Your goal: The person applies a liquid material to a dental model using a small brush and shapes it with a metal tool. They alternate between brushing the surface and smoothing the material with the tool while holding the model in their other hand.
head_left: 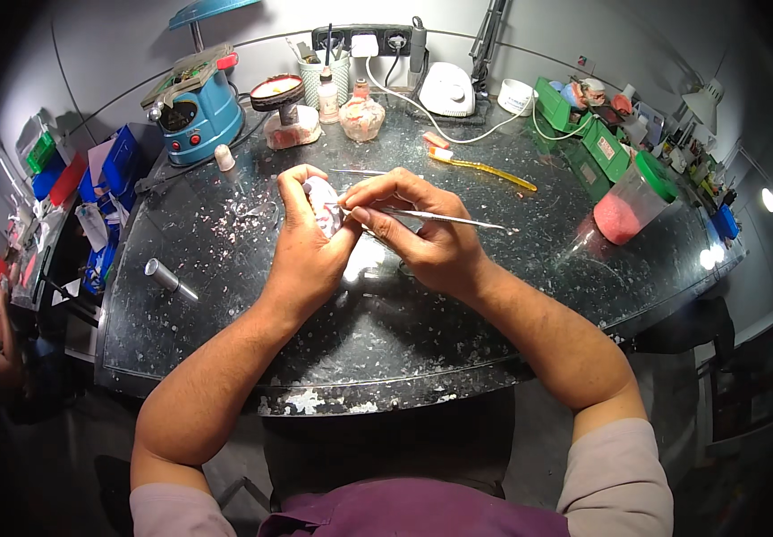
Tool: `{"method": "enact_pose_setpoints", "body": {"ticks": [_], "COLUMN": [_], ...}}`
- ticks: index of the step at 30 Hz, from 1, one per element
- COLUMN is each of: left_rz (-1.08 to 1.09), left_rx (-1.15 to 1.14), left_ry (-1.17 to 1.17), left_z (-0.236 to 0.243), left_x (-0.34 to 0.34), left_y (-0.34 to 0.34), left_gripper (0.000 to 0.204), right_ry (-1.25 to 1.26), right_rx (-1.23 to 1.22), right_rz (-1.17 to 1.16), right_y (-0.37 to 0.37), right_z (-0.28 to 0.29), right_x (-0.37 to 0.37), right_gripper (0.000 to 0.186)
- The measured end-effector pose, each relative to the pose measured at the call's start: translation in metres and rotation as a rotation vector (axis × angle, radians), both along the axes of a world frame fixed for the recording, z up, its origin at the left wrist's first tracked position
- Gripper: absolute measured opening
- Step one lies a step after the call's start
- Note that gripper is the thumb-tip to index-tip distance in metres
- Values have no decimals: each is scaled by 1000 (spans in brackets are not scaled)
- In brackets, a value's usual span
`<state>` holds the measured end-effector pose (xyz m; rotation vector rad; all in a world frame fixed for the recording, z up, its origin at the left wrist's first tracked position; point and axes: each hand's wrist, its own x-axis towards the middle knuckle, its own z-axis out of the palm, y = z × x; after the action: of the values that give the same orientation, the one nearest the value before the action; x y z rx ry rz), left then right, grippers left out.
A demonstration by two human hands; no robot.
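My left hand is closed around a small white-and-pink dental model, which its fingers and thumb partly cover. Pinched in my right hand is a slim metal carving tool. One end of the tool is at the model, while the other points right over the table. Whether the tip touches the model is too small to tell. Just beyond my hands lies another thin metal instrument, partly hidden by the right fingers. A yellow toothbrush rests farther right, by a small pink piece.
The dark table is strewn with pale crumbs. A metal cylinder lies at left. Behind stand a blue machine, a glass bottle and a white device. At right, a green-lidded jar stands near green bins.
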<state>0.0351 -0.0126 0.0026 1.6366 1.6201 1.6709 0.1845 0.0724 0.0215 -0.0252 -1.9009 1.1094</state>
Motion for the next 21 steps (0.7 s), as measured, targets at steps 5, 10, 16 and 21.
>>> {"method": "enact_pose_setpoints", "body": {"ticks": [5,10,16,21], "left_rz": [-3,-3,-9,-13], "left_rx": [-11,-14,-20,-41], "left_ry": [17,7,9,-7], "left_z": [-1,1,1,3], "left_x": [0,1,1,0], "left_y": [-1,-2,-1,-2], "left_gripper": [48,50,48,47], "right_ry": [-35,-92,-49,-105], "right_rx": [77,83,67,50], "right_rz": [3,-9,5,-17], "right_y": [3,5,5,6], "right_z": [1,2,2,3], "right_x": [1,5,4,7], "right_gripper": [16,15,15,14]}}
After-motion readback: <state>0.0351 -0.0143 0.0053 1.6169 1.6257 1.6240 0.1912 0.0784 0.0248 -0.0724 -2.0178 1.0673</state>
